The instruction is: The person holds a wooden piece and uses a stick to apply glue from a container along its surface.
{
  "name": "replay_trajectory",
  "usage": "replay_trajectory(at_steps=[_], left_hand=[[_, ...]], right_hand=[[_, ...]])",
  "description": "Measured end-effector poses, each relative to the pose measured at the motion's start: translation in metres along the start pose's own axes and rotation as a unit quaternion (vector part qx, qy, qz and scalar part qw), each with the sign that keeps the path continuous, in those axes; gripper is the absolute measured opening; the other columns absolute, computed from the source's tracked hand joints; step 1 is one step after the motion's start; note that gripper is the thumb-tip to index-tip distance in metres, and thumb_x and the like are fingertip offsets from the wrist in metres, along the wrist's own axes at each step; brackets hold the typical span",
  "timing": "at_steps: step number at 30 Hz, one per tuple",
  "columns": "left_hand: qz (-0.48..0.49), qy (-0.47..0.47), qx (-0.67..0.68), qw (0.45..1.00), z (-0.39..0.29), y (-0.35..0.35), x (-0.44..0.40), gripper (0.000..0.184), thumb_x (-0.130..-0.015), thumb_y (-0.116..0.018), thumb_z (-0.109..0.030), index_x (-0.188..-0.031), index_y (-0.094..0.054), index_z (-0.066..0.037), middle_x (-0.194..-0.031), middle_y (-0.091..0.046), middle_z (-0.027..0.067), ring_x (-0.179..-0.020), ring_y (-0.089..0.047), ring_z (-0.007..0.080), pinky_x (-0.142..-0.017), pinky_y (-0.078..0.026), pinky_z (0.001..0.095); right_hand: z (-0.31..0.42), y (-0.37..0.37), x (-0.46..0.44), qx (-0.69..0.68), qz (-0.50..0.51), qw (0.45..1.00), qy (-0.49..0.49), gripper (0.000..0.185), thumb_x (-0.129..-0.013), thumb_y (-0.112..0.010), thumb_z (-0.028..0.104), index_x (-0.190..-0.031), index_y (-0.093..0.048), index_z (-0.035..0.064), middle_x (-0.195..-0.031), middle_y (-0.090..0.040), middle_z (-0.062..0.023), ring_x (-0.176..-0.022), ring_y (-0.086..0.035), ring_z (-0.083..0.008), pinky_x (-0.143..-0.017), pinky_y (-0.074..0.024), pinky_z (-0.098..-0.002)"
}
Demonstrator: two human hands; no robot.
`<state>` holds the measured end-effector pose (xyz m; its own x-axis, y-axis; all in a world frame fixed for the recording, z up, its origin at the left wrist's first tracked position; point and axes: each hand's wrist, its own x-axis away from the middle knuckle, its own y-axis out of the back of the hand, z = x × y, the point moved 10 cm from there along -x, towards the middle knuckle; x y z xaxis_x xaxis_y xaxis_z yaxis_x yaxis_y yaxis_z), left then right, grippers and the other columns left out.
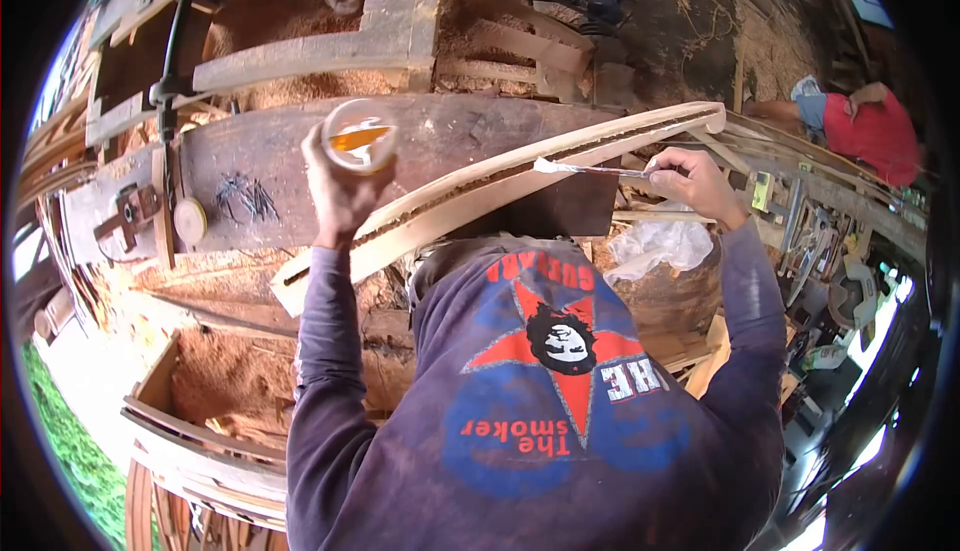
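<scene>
In my left hand (338, 186), a round clear container (362, 123) shows an amber patch and some white inside; my fingers wrap its side. My right hand (692, 186) pinches the end of a thin stick (605, 170). White, paste-like material coats the stick's far tip, which is over a long, slightly curved piece of pale wood (455, 191). A dark groove runs along that wood's length. The piece lies diagonally across the brown workbench (450, 131), in front of my body. Whether the stick's tip touches the wood I cannot tell.
On the bench's left are dark nails (245, 198), a round yellowish disc (190, 221) and a brown tool (130, 219). A crumpled plastic bag (660, 243) and hand tools (815, 221) are at right. Sawdust surrounds the bench. Another person in red (872, 131) is at upper right.
</scene>
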<state>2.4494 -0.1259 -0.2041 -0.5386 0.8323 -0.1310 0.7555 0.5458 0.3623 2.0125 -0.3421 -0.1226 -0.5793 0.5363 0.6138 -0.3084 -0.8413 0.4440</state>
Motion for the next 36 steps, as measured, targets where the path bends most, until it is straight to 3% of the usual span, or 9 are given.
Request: replay_trajectory(at_steps=[2,6,8,12,20,32,35,36], left_hand=[[-0.047,0.071,-0.052,0.995,0.021,0.036,0.013,0.101,-0.071,-0.095,-0.027,-0.146,-0.036,0.002,-0.132,-0.055,0.0227,-0.119,-0.062,0.0343,-0.104,-0.053,0.0448],[-0.097,0.104,-0.185,0.972,0.045,0.075,0.033,0.1,-0.068,-0.095,-0.027,-0.145,-0.039,0.004,-0.131,-0.056,0.0229,-0.122,-0.059,0.0342,-0.106,-0.048,0.0431],[-0.126,0.127,-0.152,0.972,0.057,0.085,0.041,0.096,-0.068,-0.096,-0.025,-0.143,-0.043,0.004,-0.13,-0.058,0.0185,-0.121,-0.06,0.0283,-0.106,-0.049,0.0393],[-0.159,0.169,-0.08,0.969,0.073,0.091,0.05,0.096,-0.069,-0.097,-0.026,-0.143,-0.043,0.004,-0.132,-0.059,0.0173,-0.122,-0.06,0.0271,-0.107,-0.049,0.0381],[-0.163,0.124,-0.155,0.966,0.066,0.078,0.05,0.101,-0.067,-0.1,-0.027,-0.144,-0.041,0.001,-0.132,-0.057,0.0186,-0.122,-0.059,0.0296,-0.106,-0.049,0.0404],[-0.135,0.172,-0.051,0.975,0.071,0.07,0.069,0.104,-0.067,-0.101,-0.025,-0.145,-0.038,0.003,-0.136,-0.052,0.0166,-0.124,-0.057,0.026,-0.107,-0.05,0.0368],[-0.12,0.139,-0.147,0.972,0.08,0.076,0.074,0.11,-0.068,-0.1,-0.033,-0.149,-0.036,0.002,-0.14,-0.049,0.0205,-0.13,-0.052,0.034,-0.112,-0.043,0.0431],[-0.106,0.089,-0.187,0.972,0.104,0.082,0.086,0.114,-0.07,-0.099,-0.036,-0.154,-0.033,0.003,-0.137,-0.051,0.0207,-0.123,-0.057,0.0298,-0.104,-0.049,0.0406]], right_hand=[[-0.005,0.003,-0.015,0.058,-0.004,0.998,0.038,0.015,-0.095,-0.071,0.01,-0.104,-0.072,-0.0023,-0.094,-0.074,-0.0048,-0.089,-0.064,-0.0114,-0.084,-0.0512,-0.0292],[-0.003,-0.001,-0.035,0.073,0.038,0.997,0.014,0.015,-0.094,-0.071,0.008,-0.105,-0.072,-0.0022,-0.095,-0.074,-0.006,-0.09,-0.065,-0.0122,-0.086,-0.0519,-0.0308],[-0.006,-0.005,-0.043,0.081,0.045,0.996,0.016,0.014,-0.094,-0.071,0.008,-0.104,-0.072,-0.0021,-0.094,-0.074,-0.0059,-0.09,-0.065,-0.0125,-0.086,-0.0519,-0.0308],[-0.014,-0.009,-0.052,0.078,0.053,0.995,0.004,0.013,-0.094,-0.071,0.008,-0.103,-0.072,-0.0019,-0.094,-0.075,-0.0065,-0.089,-0.065,-0.0133,-0.085,-0.0515,-0.0315],[-0.042,-0.015,-0.075,0.139,0.045,0.989,0.035,0.018,-0.093,-0.069,0.013,-0.102,-0.072,-0.0018,-0.088,-0.072,-0.0121,-0.084,-0.065,-0.0195,-0.081,-0.0499,-0.0346],[-0.064,-0.048,-0.093,0.09,0.066,0.993,0.044,0.019,-0.09,-0.071,0.013,-0.101,-0.074,-0.0021,-0.088,-0.074,-0.0101,-0.084,-0.066,-0.0172,-0.081,-0.0513,-0.0337],[-0.059,-0.056,-0.102,0.126,0.09,0.986,0.056,0.023,-0.091,-0.072,0.018,-0.102,-0.075,-0.0006,-0.088,-0.074,-0.0105,-0.083,-0.066,-0.0166,-0.079,-0.0522,-0.0336],[-0.056,-0.06,-0.103,0.144,0.097,0.982,0.071,0.024,-0.091,-0.072,0.021,-0.103,-0.076,0.0001,-0.088,-0.074,-0.0105,-0.083,-0.066,-0.016,-0.079,-0.0526,-0.0336]])
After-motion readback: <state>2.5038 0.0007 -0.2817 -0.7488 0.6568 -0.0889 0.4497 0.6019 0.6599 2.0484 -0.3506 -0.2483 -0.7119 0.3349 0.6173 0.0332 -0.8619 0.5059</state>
